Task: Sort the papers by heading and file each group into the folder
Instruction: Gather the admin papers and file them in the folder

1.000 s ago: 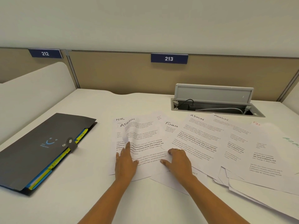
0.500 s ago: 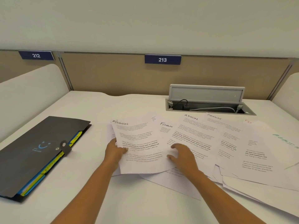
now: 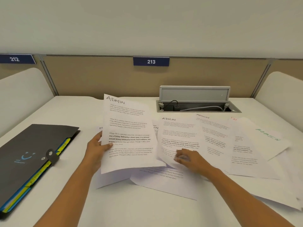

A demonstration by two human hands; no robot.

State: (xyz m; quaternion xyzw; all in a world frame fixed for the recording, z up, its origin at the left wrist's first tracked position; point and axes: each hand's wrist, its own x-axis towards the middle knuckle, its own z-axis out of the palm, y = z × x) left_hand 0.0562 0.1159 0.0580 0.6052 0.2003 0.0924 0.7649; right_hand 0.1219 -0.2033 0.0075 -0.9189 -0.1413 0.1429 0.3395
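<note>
My left hand (image 3: 95, 148) grips the left edge of a sheet headed ADMIN (image 3: 127, 128) and holds it tilted up off the desk. My right hand (image 3: 188, 158) rests with fingers spread on the lower edge of a second ADMIN sheet (image 3: 178, 135) lying flat in the spread. Several more printed papers (image 3: 229, 145) overlap to the right, among them another ADMIN sheet, one with a green ADMIN heading (image 3: 268, 135) and one with a red heading. A dark grey folder (image 3: 32, 148) with blue and yellow dividers lies closed at the left.
An open grey cable hatch (image 3: 195, 102) with wires sits in the white desk (image 3: 131, 210) behind the papers. White side dividers stand at left (image 3: 23, 95) and right, with a beige partition labelled 213 at the back.
My left hand has taken the ADMIN sheet by its left edge and lifted it up from the pile. My right hand has slid right onto the neighbouring ADMIN sheet.
</note>
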